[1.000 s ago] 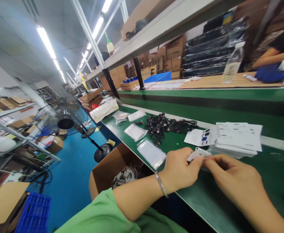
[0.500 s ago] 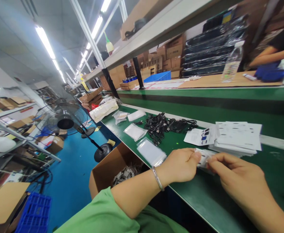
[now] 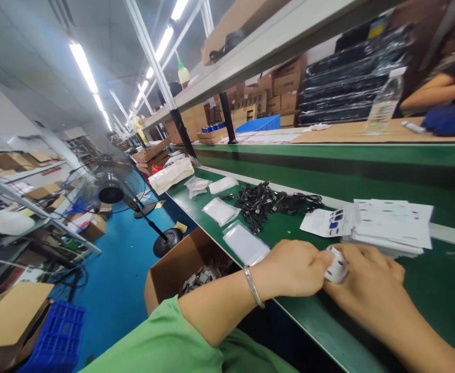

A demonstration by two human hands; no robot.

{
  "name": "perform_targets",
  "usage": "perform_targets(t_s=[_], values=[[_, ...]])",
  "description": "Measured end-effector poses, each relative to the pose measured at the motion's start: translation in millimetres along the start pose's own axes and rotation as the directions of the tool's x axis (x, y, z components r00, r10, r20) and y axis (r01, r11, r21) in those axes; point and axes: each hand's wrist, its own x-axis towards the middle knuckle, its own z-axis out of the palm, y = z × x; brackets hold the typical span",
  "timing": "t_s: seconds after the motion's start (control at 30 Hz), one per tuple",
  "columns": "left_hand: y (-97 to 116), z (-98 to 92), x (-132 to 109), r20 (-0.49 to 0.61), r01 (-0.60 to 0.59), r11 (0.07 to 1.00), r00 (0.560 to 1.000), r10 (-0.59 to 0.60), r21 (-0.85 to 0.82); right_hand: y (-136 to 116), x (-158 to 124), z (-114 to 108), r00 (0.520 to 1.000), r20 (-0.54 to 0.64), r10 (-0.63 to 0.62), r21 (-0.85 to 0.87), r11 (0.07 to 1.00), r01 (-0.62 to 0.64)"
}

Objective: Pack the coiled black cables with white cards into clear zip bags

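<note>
My left hand [image 3: 293,268] and my right hand [image 3: 363,285] meet over the green bench [image 3: 437,290], both closed on a small white printed leaflet [image 3: 337,265] that curls between the fingertips. A silver bangle [image 3: 253,286] sits on my left wrist. Just beyond the hands lies a stack of white printed leaflets [image 3: 390,225] with one loose sheet [image 3: 324,221] beside it. A tangle of black cables [image 3: 270,203] lies further left on the bench.
Clear plastic bags [image 3: 246,243] lie near the bench's front edge. An open cardboard box [image 3: 181,269] stands on the floor below, and a floor fan [image 3: 113,189] stands on the blue floor. Another person's arm [image 3: 433,93] works at the upper shelf, next to a water bottle [image 3: 383,103].
The flat leaflet held between both hands has been bent into a curl. My hands have drawn closer together and lower toward the bench.
</note>
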Motion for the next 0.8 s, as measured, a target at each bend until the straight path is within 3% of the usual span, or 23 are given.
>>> perform_targets(t_s=[0.17, 0.3, 0.4, 0.5, 0.67, 0.73, 0.8], values=[[-12, -8.1, 16, -0.100, 0.043, 0.991, 0.993, -0.056, -0.126, -2, 9, -15, 0.977, 0.067, 0.204, 0.229, 0.949, -0.214], [-38, -26.7, 59, -0.349, 0.301, 0.953, 0.897, -0.272, 0.031, 2, 10, -18, 0.943, 0.133, 0.304, 0.281, 0.901, -0.330], [-55, -35.4, 89, -0.373, 0.439, 0.895, 0.846, -0.381, 0.082, -1, 10, -19, 0.947, 0.155, 0.281, 0.337, 0.886, -0.318], [-62, -36.3, 100, -0.354, 0.490, 0.868, 0.827, -0.437, 0.073, -11, 8, -20, 0.968, 0.107, 0.229, 0.390, 0.886, -0.253], [-59, -43.4, 81, -0.421, 0.382, 0.923, 0.833, -0.359, -0.031, -18, 4, -21, 0.962, 0.040, 0.270, 0.413, 0.872, -0.262], [-55, -50.6, 67, -0.417, 0.298, 0.951, 0.856, -0.306, -0.085, -12, 5, -19, 0.964, 0.092, 0.249, 0.413, 0.872, -0.264], [-49, -57.9, 49, -0.342, 0.198, 0.960, 0.904, -0.256, -0.195, -5, 6, -16, 0.963, 0.146, 0.226, 0.407, 0.874, -0.267]])
